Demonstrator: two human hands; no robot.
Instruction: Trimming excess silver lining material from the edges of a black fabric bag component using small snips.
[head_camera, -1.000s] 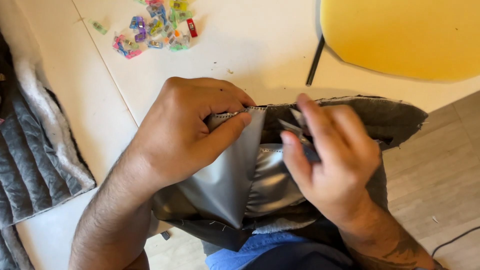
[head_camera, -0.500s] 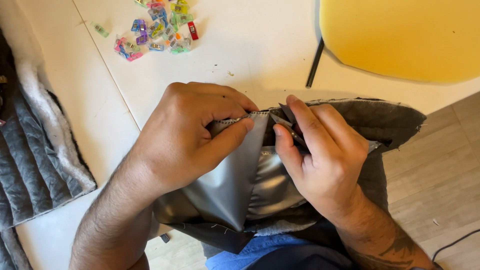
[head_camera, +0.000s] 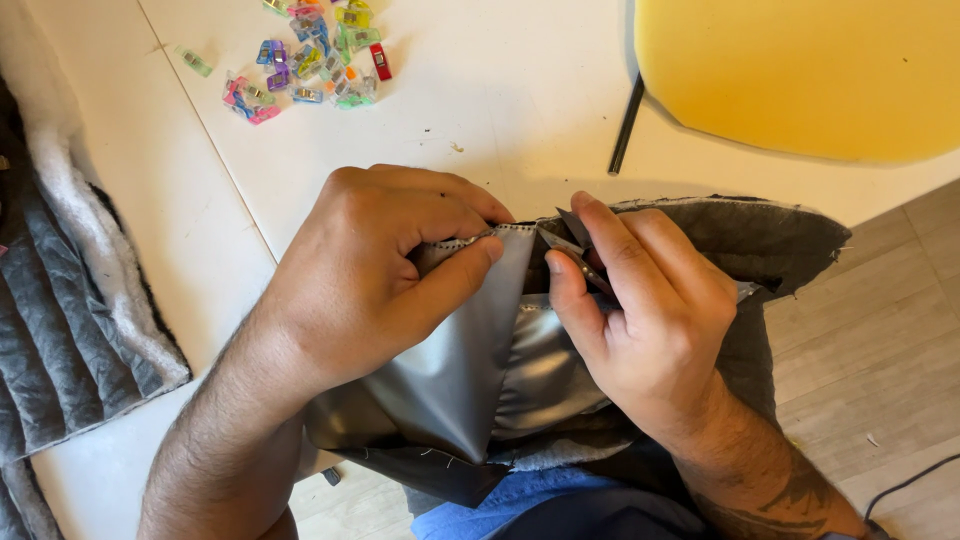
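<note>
Two hands on one piece of grey fabric (head_camera: 470, 390) here, both working the stitched top edge. The left hand (head_camera: 375, 275) is clenched on that edge, thumb pressed flat along the shiny side and fingers curled over the back. The right hand (head_camera: 650, 320) pinches the same edge just beside it, thumb and forefinger closed on a fold, with what looks like a small dark tool (head_camera: 580, 255) tucked between them; can't tell what kind. The two hands are nearly touching at the fingertips.

The fabric hangs off the near edge of the white counter (head_camera: 500, 90) down toward the person's lap, the shiny silver face turned up and a duller dark layer (head_camera: 760, 235) spreading out to the right.

Further out: a pile of little coloured clips (head_camera: 315, 60) at the far side of the counter, a yellow foam slab (head_camera: 800, 70) at the top right with a thin black rod (head_camera: 627, 125) beside it, and a quilted grey panel (head_camera: 60, 300) with white batting on the left.
</note>
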